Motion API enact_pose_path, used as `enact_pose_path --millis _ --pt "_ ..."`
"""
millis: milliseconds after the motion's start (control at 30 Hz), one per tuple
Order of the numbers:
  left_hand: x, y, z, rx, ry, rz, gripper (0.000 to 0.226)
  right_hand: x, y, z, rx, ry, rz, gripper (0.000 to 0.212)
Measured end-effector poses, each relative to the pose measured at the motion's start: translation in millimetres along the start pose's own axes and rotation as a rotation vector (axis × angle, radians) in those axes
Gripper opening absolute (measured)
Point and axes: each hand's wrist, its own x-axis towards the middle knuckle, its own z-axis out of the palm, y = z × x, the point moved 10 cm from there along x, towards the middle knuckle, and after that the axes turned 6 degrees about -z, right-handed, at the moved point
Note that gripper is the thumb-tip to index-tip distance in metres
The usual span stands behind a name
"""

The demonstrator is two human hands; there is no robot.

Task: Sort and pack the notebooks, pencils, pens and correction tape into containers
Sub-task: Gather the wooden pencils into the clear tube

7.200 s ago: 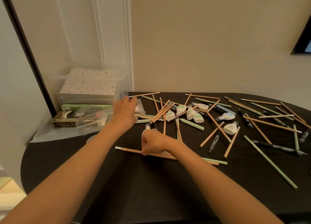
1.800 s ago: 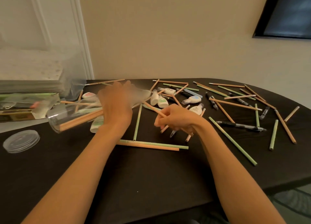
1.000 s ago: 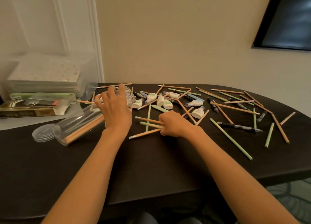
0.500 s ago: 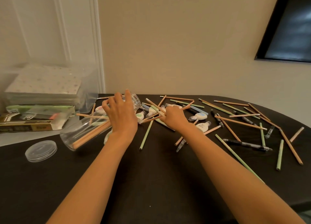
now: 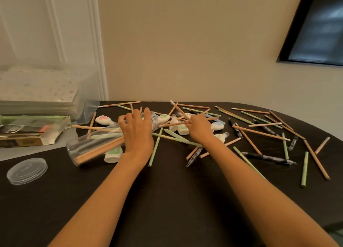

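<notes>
Head view: left hand (image 5: pixel 136 133) curled round the clear jar (image 5: pixel 89 148), which lies on its side on the black table (image 5: pixel 167 200) with pencils inside. Right hand (image 5: pixel 199 127) pinches wooden pencils (image 5: pixel 172 124) near the jar's mouth, above the correction tapes (image 5: pixel 182 130).

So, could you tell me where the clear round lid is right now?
Head view, far left: the clear round lid lies flat on the black table, apart from and nearer than the clear jar the left hand grips.

A single wide-angle camera is worn on the person's head and faces forward and down across the table (image 5: pixel 176 200) toward the wall (image 5: pixel 185 51). The left hand (image 5: pixel 136 133) and right hand (image 5: pixel 199 127) sit close, mid-frame.
</notes>
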Motion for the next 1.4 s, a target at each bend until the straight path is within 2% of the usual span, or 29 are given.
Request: enact_pose_path --millis 100,200,333,533,667,800,1000,1067,1133,1233,1267,1333,1400 --pt "-4 2 0 0.015 0.008 0.033 0.071 -14 26 -28 0.044 0.193 0.138 0.028" --pt "-8 6 1 0.015 -0.019 0.059 0.072 -23 50 -40 0.334 0.294 0.278 0.032" --pt "-14 20 0 -0.010 -0.045 0.113 0.073 -24 47 -47 0.611 0.343 0.311 0.041" --pt "-17 21 -3 -0.036 -0.039 0.115 0.074 -22 46 -53 0.880 0.290 0.421 0.045" --pt "-19 24 -4 -0.040 -0.049 0.129 0.073 -29 50 -35 1.069 0.183 0.538 0.036" --pt "-21 29 -6 -0.052 -0.055 0.157 0.073 -38 44 -6 1.351 0.136 0.574 0.032" --pt "-22 30 -8 -0.087 -0.043 0.178 0.072 -44 40 5 1.528 0.264 0.578 0.018" --pt "-22 31 -10 -0.117 -0.020 0.190 0.070 -41 30 8 1.582 0.253 0.539 0.016" --pt "-22 32 -14 -0.177 0.011 0.199 0.069 -37 9 10 1.551 0.169 0.434 0.017" --pt "-24 33 -17 -0.228 0.023 0.210 0.073 -36 -28 21 1.278 -0.084 0.271 0.014" --pt "-24 31 -18 -0.235 0.026 0.202 0.073 -36 -34 23 1.215 -0.117 0.249 0.015" --pt "-22 25 -21 -0.254 0.042 0.172 0.070 -34 -32 17 1.253 -0.035 0.247 0.014" --pt "-20 19 -22 -0.267 0.054 0.144 0.067 -36 -23 3 1.398 0.111 0.277 0.018"
